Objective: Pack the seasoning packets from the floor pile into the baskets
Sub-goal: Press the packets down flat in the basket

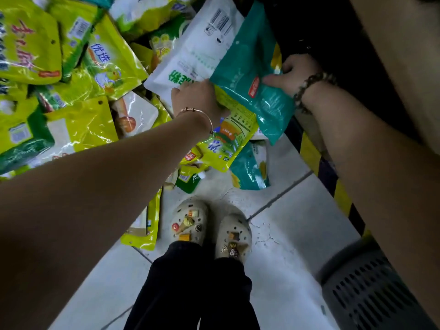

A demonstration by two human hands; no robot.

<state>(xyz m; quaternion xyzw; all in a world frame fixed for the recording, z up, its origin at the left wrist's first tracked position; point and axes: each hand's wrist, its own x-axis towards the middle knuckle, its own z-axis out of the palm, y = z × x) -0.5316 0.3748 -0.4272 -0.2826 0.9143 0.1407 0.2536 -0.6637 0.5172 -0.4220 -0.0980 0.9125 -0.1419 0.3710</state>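
Tiled floor (285, 222); hands (197, 98) (294, 75) hold teal pkt (247, 67) & yellow-green pkt (228, 139).

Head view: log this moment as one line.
left hand: holds yellow packet | right hand: grips teal packet overlapping it | pile: on floor, left | basket: lower right, contents hidden

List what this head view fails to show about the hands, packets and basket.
Head view:
- Left hand fingertips: hidden under the teal packet.
- Grey basket: cut off by the frame's corner and the right arm; contents unseen.
- Pile packets, far left: print blurred.
- Dark area beyond the right hand: too dark.
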